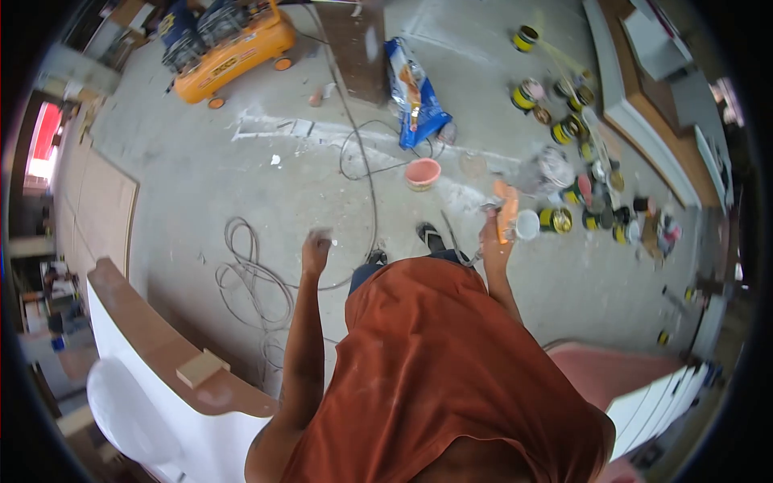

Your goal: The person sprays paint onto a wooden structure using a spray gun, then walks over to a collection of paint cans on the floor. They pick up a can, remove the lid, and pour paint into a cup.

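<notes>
In the head view my right hand [490, 233] is closed around an orange-bodied spray gun [506, 211], out in front of my right leg. A grey air hose hangs beside that hand and seems to run to the gun. My left hand [317, 246] is held in front of my left side, slightly blurred, with its fingers curled in and no object showing in it. Just past the gun stands a white tub [527, 224] on the floor. Ahead of my feet sits a pink bucket [423, 173].
Several yellow-and-black paint cans [555, 219] cluster on the right. A blue bag [417, 101] lies ahead, and an orange air compressor [235, 55] stands far left. Looped hose [256, 270] crosses the floor. A curved brown-topped panel [165, 338] is close on my left.
</notes>
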{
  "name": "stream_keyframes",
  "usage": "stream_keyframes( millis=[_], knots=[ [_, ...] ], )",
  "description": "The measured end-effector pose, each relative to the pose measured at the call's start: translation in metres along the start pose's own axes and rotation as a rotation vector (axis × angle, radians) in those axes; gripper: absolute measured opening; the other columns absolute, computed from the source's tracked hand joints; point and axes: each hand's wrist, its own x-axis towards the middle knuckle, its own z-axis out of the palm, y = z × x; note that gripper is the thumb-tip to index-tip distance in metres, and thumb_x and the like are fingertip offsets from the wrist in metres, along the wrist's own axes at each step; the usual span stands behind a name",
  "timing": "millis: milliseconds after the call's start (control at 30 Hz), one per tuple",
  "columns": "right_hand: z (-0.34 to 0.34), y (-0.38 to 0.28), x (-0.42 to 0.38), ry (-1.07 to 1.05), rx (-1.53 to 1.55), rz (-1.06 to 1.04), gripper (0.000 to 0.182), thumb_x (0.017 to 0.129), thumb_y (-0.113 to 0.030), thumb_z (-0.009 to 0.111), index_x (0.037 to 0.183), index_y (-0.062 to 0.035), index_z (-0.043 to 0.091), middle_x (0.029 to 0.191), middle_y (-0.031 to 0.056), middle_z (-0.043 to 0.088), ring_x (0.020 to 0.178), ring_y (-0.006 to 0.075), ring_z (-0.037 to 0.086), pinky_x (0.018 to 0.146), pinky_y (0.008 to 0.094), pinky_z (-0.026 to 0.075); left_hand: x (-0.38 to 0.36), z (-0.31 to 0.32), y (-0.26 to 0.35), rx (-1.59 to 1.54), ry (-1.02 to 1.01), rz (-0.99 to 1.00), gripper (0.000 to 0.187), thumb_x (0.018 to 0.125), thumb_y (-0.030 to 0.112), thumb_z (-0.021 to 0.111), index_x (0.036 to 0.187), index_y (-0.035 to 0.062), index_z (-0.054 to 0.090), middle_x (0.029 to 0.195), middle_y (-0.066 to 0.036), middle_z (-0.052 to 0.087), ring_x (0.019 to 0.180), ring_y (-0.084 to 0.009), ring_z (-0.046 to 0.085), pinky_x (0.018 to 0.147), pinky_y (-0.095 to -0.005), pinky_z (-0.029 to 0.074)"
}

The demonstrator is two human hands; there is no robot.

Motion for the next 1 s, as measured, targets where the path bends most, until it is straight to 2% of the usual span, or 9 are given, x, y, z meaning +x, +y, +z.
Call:
stream_keyframes(
  millis=[33, 167, 200, 233, 267, 500, 600, 767, 1000],
  knots=[
    [-0.009, 0.000, -0.010, 0.155, 0.012, 0.045, 0.023, 0.101, -0.028, 0.062, 0.093, -0.0068, 0.066, 0.056, -0.0033, 0.045, 0.047, 0.0049, 0.040, 0.043, 0.0248, 0.028, -0.005, 0.041, -0.112, 0.411, 0.035, 0.427, 0.023, 0.087, 0.014, 0.060, 0.106, 0.0055, 0.072, 0.101, -0.016, 0.071, 0.092, -0.0332, 0.068, 0.081, -0.0404, 0.055],
    [-0.046, 0.017, -0.073, 0.376, -0.064, 0.087, 0.025, 0.101, -0.030, 0.063, 0.093, -0.0063, 0.065, 0.056, -0.0035, 0.046, 0.046, 0.0051, 0.040, 0.043, 0.0249, 0.028, -0.120, 0.055, -0.239, 0.183, -0.463, -0.382, 0.017, 0.082, 0.017, 0.073, 0.097, 0.0146, 0.079, 0.088, -0.010, 0.076, 0.078, -0.0219, 0.071, 0.072, -0.0380, 0.056],
    [-0.054, 0.022, -0.092, 0.424, -0.077, 0.112, 0.026, 0.101, -0.030, 0.063, 0.092, -0.0065, 0.065, 0.057, -0.0033, 0.047, 0.048, 0.0055, 0.042, 0.044, 0.0251, 0.029, -0.140, 0.040, -0.225, 0.194, -0.503, -0.488, 0.023, 0.076, 0.018, 0.082, 0.098, 0.0132, 0.079, 0.082, -0.009, 0.076, 0.066, -0.0177, 0.069, 0.064, -0.0365, 0.056],
    [-0.063, 0.027, -0.111, 0.480, -0.088, 0.133, 0.026, 0.101, -0.031, 0.063, 0.091, -0.0067, 0.064, 0.058, -0.0031, 0.049, 0.049, 0.0059, 0.043, 0.045, 0.0253, 0.031, -0.153, 0.032, -0.240, 0.243, -0.609, -0.237, 0.027, 0.075, 0.018, 0.086, 0.099, 0.0103, 0.078, 0.077, -0.007, 0.075, 0.061, -0.0139, 0.066, 0.058, -0.0340, 0.054],
    [-0.070, 0.036, -0.129, 0.535, -0.081, 0.130, 0.026, 0.101, -0.031, 0.063, 0.091, -0.0067, 0.064, 0.058, -0.0031, 0.049, 0.049, 0.0059, 0.043, 0.045, 0.0253, 0.031, -0.160, 0.017, -0.209, 0.044, -0.536, -0.494, 0.021, 0.078, 0.015, 0.084, 0.097, 0.0070, 0.077, 0.076, -0.006, 0.073, 0.062, -0.0134, 0.065, 0.055, -0.0323, 0.053],
    [-0.063, 0.147, -0.239, 0.584, -0.005, 0.319, 0.022, 0.098, -0.024, 0.066, 0.101, -0.0027, 0.061, 0.075, 0.0017, 0.057, 0.062, 0.0123, 0.055, 0.055, 0.0307, 0.047, -0.050, 0.029, -0.193, -0.337, -0.496, -0.708, 0.019, 0.093, 0.017, 0.061, 0.099, 0.0010, 0.069, 0.068, -0.008, 0.063, 0.055, -0.0174, 0.061, 0.051, -0.0308, 0.050],
    [-0.049, 0.198, -0.262, 0.650, 0.135, 0.466, 0.019, 0.097, -0.020, 0.065, 0.103, -0.0029, 0.059, 0.077, 0.0018, 0.056, 0.062, 0.0127, 0.056, 0.054, 0.0314, 0.050, 0.023, 0.040, -0.122, -0.319, -0.568, -0.522, 0.034, 0.101, 0.034, 0.053, 0.094, 0.0024, 0.066, 0.060, -0.005, 0.056, 0.048, -0.0158, 0.055, 0.047, -0.0302, 0.047],
    [-0.046, 0.230, -0.274, 0.611, 0.109, 0.598, 0.019, 0.093, -0.014, 0.066, 0.107, -0.0021, 0.059, 0.082, 0.0015, 0.058, 0.067, 0.0123, 0.058, 0.056, 0.0319, 0.052, 0.107, 0.074, -0.001, -0.227, -0.596, -0.227, 0.035, 0.103, 0.033, 0.049, 0.085, 0.0049, 0.061, 0.058, -0.004, 0.052, 0.045, -0.0155, 0.050, 0.044, -0.0317, 0.042],
    [-0.054, 0.248, -0.201, 0.509, 0.137, 0.620, 0.028, 0.091, -0.014, 0.067, 0.116, -0.0026, 0.065, 0.088, 0.0017, 0.064, 0.076, 0.0132, 0.061, 0.068, 0.0312, 0.053, 0.157, 0.145, 0.041, -0.133, -0.597, 0.070, 0.014, 0.087, 0.010, 0.073, 0.096, 0.0004, 0.070, 0.081, -0.004, 0.068, 0.073, -0.0118, 0.061, 0.071, -0.0274, 0.049]
  ],
)
